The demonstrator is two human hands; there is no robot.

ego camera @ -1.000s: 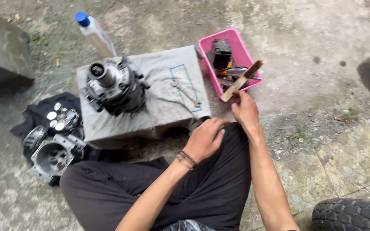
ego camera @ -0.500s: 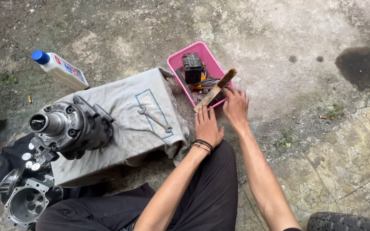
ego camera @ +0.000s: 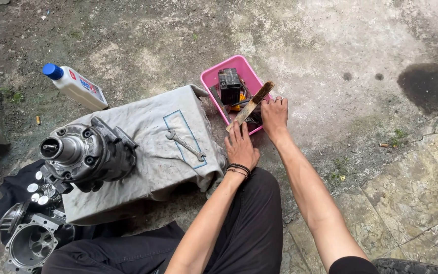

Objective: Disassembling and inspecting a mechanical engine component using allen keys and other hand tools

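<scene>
Fingertips of the left hand [ego camera: 240, 147] lie flat and loosely together against the lower end of a wooden-handled brush [ego camera: 252, 105], gripping nothing. The right hand [ego camera: 275, 115] rests just beside the brush's upper half with its fingers extended. Whether its thumb pinches the handle is hidden, so its hold cannot be told. The brush lies slantwise across the near rim of a pink plastic tray [ego camera: 210, 77], its bristled end over the tray, where a black box-shaped part [ego camera: 229, 83] and other small tools sit just beyond the fingers. The work in hand looks like taking up or setting down the brush at the tray. Moving it cleanly would call for one hand to close fully round the handle. Left of the left hand, near the knuckles, an open-ended spanner [ego camera: 184, 144] lies on a grey cloth [ego camera: 148, 172] draped over a block. Farther left on that cloth stands a metal pump-like assembly [ego camera: 84, 155]. Well apart, beyond it, are a white bottle with a blue cap [ego camera: 74, 86] and an open metal housing [ego camera: 29, 243] on the concrete ground.
</scene>
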